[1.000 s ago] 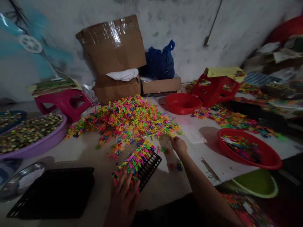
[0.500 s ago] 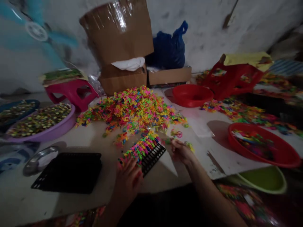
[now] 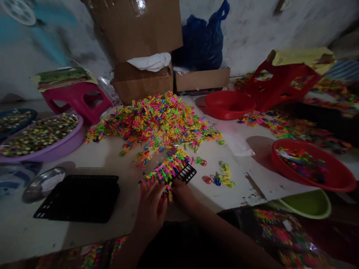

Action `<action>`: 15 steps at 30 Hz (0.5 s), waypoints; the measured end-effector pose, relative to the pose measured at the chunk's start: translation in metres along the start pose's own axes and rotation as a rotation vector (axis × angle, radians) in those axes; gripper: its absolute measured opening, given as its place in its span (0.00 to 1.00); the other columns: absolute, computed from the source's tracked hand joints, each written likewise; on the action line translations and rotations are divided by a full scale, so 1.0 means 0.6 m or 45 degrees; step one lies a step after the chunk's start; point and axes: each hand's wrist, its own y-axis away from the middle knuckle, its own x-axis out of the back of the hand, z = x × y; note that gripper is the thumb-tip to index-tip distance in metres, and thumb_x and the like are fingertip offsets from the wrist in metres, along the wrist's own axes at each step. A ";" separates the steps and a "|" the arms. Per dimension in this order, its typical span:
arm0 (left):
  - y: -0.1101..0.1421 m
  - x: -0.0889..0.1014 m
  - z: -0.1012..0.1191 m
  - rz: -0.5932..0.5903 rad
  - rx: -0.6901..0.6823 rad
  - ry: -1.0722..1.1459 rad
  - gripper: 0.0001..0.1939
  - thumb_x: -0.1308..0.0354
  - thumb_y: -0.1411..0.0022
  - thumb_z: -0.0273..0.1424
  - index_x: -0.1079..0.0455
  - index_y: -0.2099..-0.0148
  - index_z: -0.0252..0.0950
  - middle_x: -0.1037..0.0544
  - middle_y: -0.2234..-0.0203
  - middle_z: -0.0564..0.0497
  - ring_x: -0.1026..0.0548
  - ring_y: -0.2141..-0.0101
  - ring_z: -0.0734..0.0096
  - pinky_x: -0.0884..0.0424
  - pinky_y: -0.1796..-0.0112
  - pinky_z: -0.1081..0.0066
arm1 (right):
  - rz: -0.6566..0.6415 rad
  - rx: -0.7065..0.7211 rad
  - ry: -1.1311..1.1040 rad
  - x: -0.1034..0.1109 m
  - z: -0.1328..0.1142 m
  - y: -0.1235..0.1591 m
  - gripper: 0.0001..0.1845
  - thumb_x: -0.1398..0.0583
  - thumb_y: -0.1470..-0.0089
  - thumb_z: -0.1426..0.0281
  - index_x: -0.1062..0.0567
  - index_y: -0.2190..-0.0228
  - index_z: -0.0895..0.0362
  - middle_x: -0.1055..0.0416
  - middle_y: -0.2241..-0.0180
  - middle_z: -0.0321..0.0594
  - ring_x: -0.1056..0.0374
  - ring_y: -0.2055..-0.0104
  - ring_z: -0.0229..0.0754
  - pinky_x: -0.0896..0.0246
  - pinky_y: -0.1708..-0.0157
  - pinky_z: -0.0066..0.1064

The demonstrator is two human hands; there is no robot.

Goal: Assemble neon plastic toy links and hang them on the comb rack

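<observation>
A black slotted rack [image 3: 187, 173] lies aslant on the table, with a row of small bright plastic pieces [image 3: 164, 170] standing along it. My left hand [image 3: 151, 200] grips its near left end, fingers laid over the pieces there. Against the rack's near side is my right hand [image 3: 183, 195], fingers curled in; the fingertips are dark and partly hidden, so what they hold cannot be made out. A few pieces in yellow and orange show between both hands. Behind the rack rises a big heap of similar multicoloured pieces [image 3: 157, 119].
Stacked black racks [image 3: 81, 198] and a metal dish [image 3: 30, 190] lie left, near a purple basin [image 3: 56, 149] of small parts. Loose pieces [image 3: 224, 175] lie right of the rack. Red basins [image 3: 230, 104], a red stool [image 3: 283, 82] and cardboard boxes [image 3: 143, 82] stand farther off.
My right hand has come from the loose pieces at the heap's right edge back to the rack, beside my left hand. My left hand stays on the rack's end. The view has tilted down.
</observation>
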 end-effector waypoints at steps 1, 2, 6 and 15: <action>-0.001 0.000 0.001 0.009 0.014 0.004 0.20 0.52 0.40 0.27 0.41 0.45 0.37 0.30 0.50 0.45 0.38 0.47 0.61 0.51 0.44 0.49 | -0.035 -0.012 0.009 0.000 -0.004 -0.003 0.10 0.44 0.47 0.73 0.23 0.67 0.59 0.29 0.64 0.46 0.36 0.59 0.43 0.42 0.58 0.32; -0.003 0.001 0.002 0.023 0.026 0.007 0.20 0.53 0.40 0.27 0.41 0.45 0.36 0.30 0.50 0.45 0.37 0.47 0.61 0.50 0.45 0.50 | -0.069 -0.023 0.020 0.000 -0.007 -0.006 0.10 0.45 0.47 0.73 0.23 0.66 0.59 0.28 0.64 0.46 0.36 0.59 0.43 0.42 0.57 0.32; -0.010 0.000 0.005 0.021 -0.022 -0.066 0.21 0.51 0.40 0.32 0.39 0.44 0.39 0.29 0.52 0.46 0.36 0.48 0.59 0.49 0.45 0.50 | -0.088 -0.058 -0.020 -0.001 -0.010 -0.005 0.10 0.43 0.49 0.73 0.23 0.65 0.59 0.28 0.62 0.47 0.35 0.57 0.44 0.43 0.56 0.32; -0.014 -0.011 0.004 0.012 -0.054 -0.189 0.20 0.47 0.43 0.35 0.35 0.47 0.42 0.26 0.55 0.50 0.35 0.51 0.57 0.49 0.47 0.47 | 0.330 -0.940 0.175 0.188 0.144 -0.030 0.14 0.48 0.47 0.69 0.23 0.65 0.56 0.27 0.61 0.44 0.32 0.60 0.40 0.43 0.64 0.25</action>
